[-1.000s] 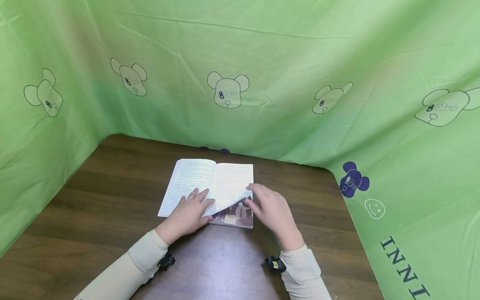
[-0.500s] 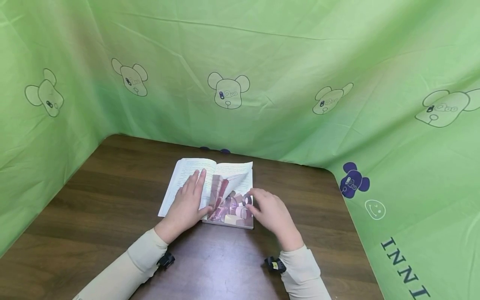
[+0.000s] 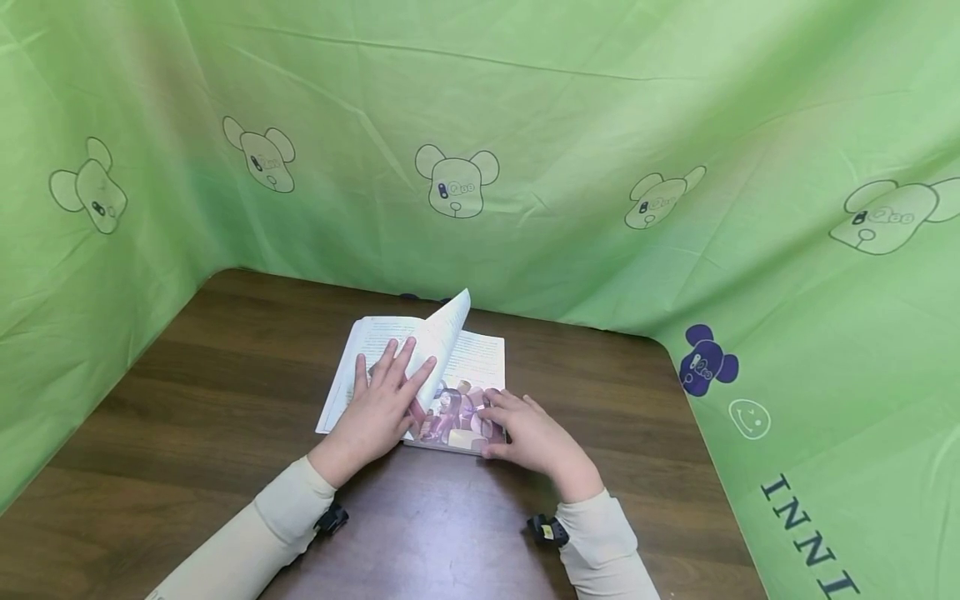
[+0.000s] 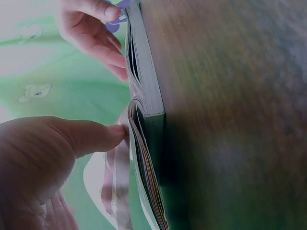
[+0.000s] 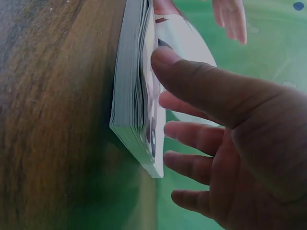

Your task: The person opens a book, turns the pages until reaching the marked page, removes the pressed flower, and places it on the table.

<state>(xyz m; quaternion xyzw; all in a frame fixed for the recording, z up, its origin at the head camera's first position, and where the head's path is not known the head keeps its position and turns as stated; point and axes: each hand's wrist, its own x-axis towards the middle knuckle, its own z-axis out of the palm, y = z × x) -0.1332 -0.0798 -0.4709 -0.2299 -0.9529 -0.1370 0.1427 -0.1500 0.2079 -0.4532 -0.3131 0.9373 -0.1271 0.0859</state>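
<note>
An open book (image 3: 480, 354) lies on the wooden table, with printed text and a pinkish illustration (image 3: 457, 414) at the lower right. One leaf (image 3: 442, 333) stands curled up near the spine, leaning toward the left half. My left hand (image 3: 372, 417) is spread over the left page and the foot of that leaf; in the left wrist view its thumb (image 4: 103, 135) touches the paper by the spine. My right hand (image 3: 536, 437) rests at the lower right corner of the book. The right wrist view has its fingers (image 5: 192, 134) extended along the page edges, apart from one another.
The brown tabletop (image 3: 187, 400) surrounds the book. A green curtain (image 3: 525, 125) with mouse-head prints hangs behind and at both sides. Black wrist cameras (image 3: 549, 530) sit under both wrists.
The right-hand leaf has lifted from its lower corner and swung left toward the spine, uncovering the illustration. My left fingers spread over its foot; my right hand moved slightly down and left.
</note>
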